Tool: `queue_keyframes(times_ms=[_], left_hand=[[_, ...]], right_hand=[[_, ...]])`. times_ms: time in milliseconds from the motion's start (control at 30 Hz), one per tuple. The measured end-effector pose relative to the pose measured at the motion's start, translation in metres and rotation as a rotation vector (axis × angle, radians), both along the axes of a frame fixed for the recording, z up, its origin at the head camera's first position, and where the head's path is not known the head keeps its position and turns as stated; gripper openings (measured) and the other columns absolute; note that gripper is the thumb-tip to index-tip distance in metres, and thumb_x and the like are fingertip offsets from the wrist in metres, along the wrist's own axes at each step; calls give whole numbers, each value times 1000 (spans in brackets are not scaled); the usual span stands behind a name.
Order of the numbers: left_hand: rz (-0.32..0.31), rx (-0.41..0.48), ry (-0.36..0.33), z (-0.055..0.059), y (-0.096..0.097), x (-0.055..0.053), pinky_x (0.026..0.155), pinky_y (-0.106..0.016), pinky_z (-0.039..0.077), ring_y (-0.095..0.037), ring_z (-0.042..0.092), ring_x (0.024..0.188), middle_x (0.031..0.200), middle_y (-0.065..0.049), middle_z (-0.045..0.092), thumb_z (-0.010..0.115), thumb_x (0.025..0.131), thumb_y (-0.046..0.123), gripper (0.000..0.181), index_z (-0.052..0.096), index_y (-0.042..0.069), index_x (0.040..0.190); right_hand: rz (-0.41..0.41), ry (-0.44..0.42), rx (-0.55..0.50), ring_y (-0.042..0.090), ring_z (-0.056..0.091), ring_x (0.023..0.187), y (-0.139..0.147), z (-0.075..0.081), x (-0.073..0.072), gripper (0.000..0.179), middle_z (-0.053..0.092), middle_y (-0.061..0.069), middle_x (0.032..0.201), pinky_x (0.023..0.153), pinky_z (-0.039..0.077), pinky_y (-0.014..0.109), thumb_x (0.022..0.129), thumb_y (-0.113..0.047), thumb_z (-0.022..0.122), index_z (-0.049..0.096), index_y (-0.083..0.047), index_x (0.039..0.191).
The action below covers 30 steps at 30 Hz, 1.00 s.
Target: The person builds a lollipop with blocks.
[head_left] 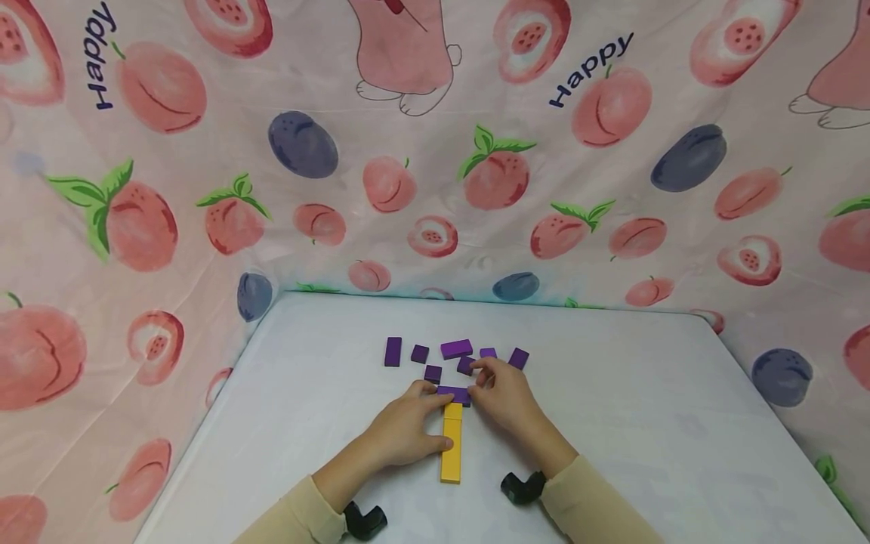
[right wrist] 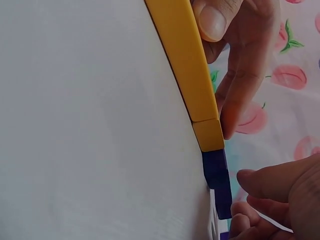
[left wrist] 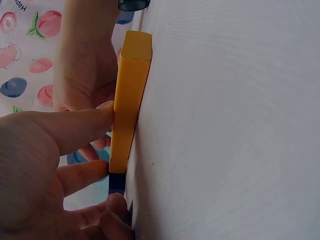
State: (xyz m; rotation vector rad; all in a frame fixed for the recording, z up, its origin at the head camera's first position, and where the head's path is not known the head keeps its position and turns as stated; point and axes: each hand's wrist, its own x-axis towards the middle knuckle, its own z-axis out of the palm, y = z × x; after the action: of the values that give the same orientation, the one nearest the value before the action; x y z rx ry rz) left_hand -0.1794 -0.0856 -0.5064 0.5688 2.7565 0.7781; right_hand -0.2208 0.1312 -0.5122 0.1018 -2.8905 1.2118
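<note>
With left hand [head_left: 402, 427], fingers apart, touches yellow column [head_left: 451, 461] and purple block [head_left: 452, 392] crosswise at its far end; has right hand [head_left: 506, 391], fingertips parted, rightward.

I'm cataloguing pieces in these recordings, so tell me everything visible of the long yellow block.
The long yellow block is a plain rectangular bar with smooth, slightly glossy faces; I cannot tell whether it is wood or plastic. It lies flat on the white table, lengthwise away from the person. Its far end meets a short yellow block, in line with it. The thumb of the left hand touches it partway along.
</note>
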Motion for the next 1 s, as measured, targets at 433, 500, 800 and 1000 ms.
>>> queue_keyframes(times_ms=[433, 500, 800, 1000], left_hand=[[8, 2, -6, 0, 1, 0, 111, -60, 53, -37, 64, 134, 159, -12, 53, 86, 87, 49, 72, 63, 28, 152], [11, 3, -8, 0, 1, 0, 111, -60, 53, -37, 64, 134, 158, -12, 53, 87, 87, 49, 72, 63, 28, 152], [13, -2, -6, 1, 2, 1, 110, -61, 53, -38, 64, 134, 159, -12, 52, 87, 86, 49, 72, 64, 27, 151], [10, -3, -4, 1, 2, 0, 110, -61, 53, -38, 64, 134, 159, -12, 52, 86, 87, 49, 72, 64, 27, 151]], right_hand=[[-34, -4, 27, 17, 57, 83, 0, -1, -13, 44, 67, 0, 93, 78, 57, 28, 90, -10, 86, 73, -13, 131], [-37, -17, 32, 18, 57, 82, -1, 0, -14, 45, 67, 0, 93, 78, 56, 29, 90, -10, 86, 72, -14, 132], [-29, -46, 46, 17, 58, 85, -1, -1, -21, 48, 68, 0, 95, 84, 59, 32, 91, -12, 85, 70, -12, 136], [-12, -50, 57, 18, 59, 88, 1, -2, -28, 45, 69, 0, 96, 86, 57, 36, 90, -14, 85, 72, -13, 134]])
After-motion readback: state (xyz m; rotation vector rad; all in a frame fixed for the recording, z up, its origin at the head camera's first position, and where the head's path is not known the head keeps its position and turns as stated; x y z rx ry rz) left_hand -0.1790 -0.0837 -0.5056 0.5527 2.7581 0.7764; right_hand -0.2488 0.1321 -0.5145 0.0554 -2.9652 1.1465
